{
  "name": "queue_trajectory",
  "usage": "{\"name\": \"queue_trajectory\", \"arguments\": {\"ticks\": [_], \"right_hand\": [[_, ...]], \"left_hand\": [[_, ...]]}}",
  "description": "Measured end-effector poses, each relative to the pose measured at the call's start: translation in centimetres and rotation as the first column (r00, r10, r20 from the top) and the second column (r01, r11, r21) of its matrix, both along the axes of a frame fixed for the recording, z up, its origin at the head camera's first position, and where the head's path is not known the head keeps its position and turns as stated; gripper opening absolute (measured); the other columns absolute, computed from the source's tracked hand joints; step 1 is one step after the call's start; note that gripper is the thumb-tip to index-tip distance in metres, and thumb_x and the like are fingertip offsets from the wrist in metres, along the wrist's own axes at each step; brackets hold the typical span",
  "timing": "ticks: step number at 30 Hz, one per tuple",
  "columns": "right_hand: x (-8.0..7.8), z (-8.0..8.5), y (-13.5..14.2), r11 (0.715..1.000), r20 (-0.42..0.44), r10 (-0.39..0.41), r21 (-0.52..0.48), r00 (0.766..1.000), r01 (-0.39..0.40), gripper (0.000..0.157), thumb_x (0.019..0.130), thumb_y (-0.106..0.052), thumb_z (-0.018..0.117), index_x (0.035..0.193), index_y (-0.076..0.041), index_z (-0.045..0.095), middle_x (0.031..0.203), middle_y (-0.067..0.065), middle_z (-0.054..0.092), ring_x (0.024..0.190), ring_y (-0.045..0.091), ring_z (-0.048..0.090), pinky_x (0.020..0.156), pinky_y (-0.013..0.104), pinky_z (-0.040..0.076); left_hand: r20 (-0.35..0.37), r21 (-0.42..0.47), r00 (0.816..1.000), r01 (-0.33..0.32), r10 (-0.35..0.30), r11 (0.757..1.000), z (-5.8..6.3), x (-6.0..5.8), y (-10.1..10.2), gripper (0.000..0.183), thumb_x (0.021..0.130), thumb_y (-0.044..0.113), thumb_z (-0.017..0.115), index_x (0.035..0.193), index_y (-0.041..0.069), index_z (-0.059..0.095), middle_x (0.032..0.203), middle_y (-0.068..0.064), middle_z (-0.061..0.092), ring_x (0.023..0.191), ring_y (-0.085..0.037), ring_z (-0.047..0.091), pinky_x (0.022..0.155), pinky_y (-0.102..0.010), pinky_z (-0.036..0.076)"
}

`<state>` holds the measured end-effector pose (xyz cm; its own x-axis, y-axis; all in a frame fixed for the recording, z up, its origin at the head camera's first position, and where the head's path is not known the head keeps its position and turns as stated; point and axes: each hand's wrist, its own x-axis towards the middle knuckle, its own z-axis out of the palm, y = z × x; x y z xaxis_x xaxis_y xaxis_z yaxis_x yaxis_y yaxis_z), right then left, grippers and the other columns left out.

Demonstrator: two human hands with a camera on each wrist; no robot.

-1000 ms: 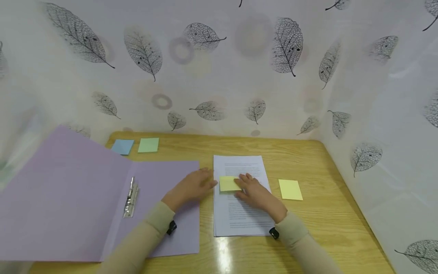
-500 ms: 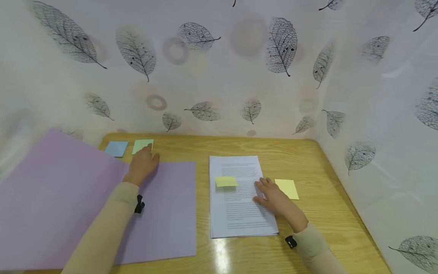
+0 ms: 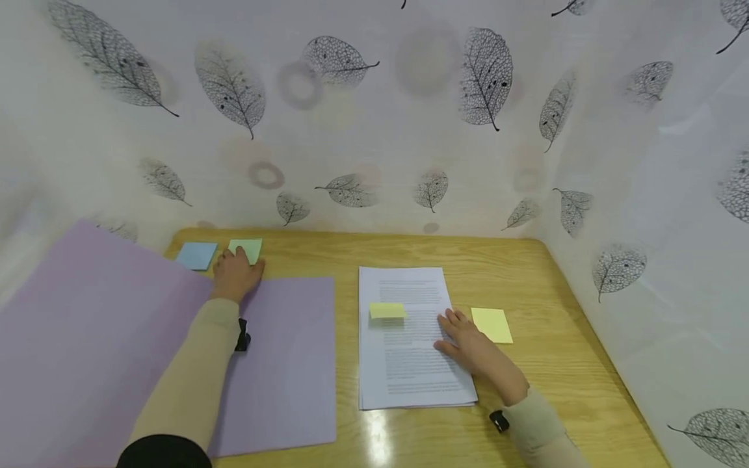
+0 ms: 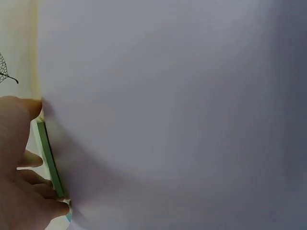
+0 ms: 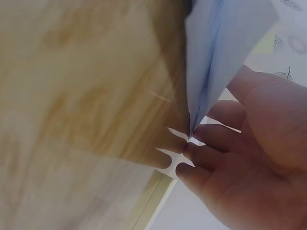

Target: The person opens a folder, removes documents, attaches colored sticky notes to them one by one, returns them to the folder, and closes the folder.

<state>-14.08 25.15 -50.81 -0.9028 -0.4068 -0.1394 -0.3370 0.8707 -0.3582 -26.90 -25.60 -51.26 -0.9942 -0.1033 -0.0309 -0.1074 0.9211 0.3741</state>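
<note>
Three sticky pads (image 3: 492,325) — one folder (image 3: 292,370), one paper stack (image 3: 409,370), one note (image 3: 387,310) (two hands (image 3: 476,351)).

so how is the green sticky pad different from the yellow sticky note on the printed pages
The green sticky pad is a thick block, as its edge shows in the left wrist view; the yellow sticky note looks thin. The pad lies on the wooden table; the note is on the printed pages, with a shadow below its near edge. The left hand covers part of the pad, while no hand covers the note. Both are pale.
</note>
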Motion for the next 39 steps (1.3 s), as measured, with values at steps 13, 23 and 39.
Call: {"name": "queue_trajectory", "arguments": {"ticks": [13, 23, 39], "right_hand": [[0.2, 0.5, -0.1, 1.0, -0.024, -0.002, 0.0, 1.0, 0.002, 0.06, 0.107, -0.027, 0.063, 0.151, 0.011, 0.048, 0.16, 0.037, 0.038, 0.152, 0.057, 0.032, 0.12, 0.069, 0.035], [0.1, 0.6, 0.0, 1.0, -0.041, 0.003, -0.004, 0.999, -0.003, 0.059, 0.105, -0.026, 0.066, 0.149, 0.01, 0.051, 0.159, 0.037, 0.041, 0.151, 0.057, 0.034, 0.12, 0.069, 0.035], [-0.2, 4.3, -6.9, 0.854, -0.008, 0.025, -0.52, 1.0, -0.026, 0.047, 0.11, -0.034, 0.057, 0.15, -0.01, 0.059, 0.153, 0.014, 0.059, 0.14, 0.034, 0.059, 0.112, 0.055, 0.051]], "left_hand": [[-0.28, 0.116, 0.959, -0.007, 0.039, 0.993, -0.6, 0.5, 0.1, 0.049, 0.095, 0.022, 0.065, 0.103, -0.026, 0.062, 0.097, -0.044, 0.064, 0.093, -0.058, 0.064, 0.079, -0.065, 0.054], [-0.306, 0.217, 0.952, 0.035, 0.034, 0.976, 1.9, 2.9, 3.9, 0.067, 0.096, 0.029, 0.069, 0.139, -0.021, 0.053, 0.142, -0.044, 0.053, 0.133, -0.061, 0.052, 0.112, -0.07, 0.044], [-0.624, 0.073, 0.745, 0.356, -0.236, 0.931, 3.0, 10.8, 12.6, 0.052, 0.087, 0.023, 0.083, 0.118, -0.017, 0.071, 0.13, -0.039, 0.066, 0.124, -0.055, 0.065, 0.102, -0.063, 0.056]]}}
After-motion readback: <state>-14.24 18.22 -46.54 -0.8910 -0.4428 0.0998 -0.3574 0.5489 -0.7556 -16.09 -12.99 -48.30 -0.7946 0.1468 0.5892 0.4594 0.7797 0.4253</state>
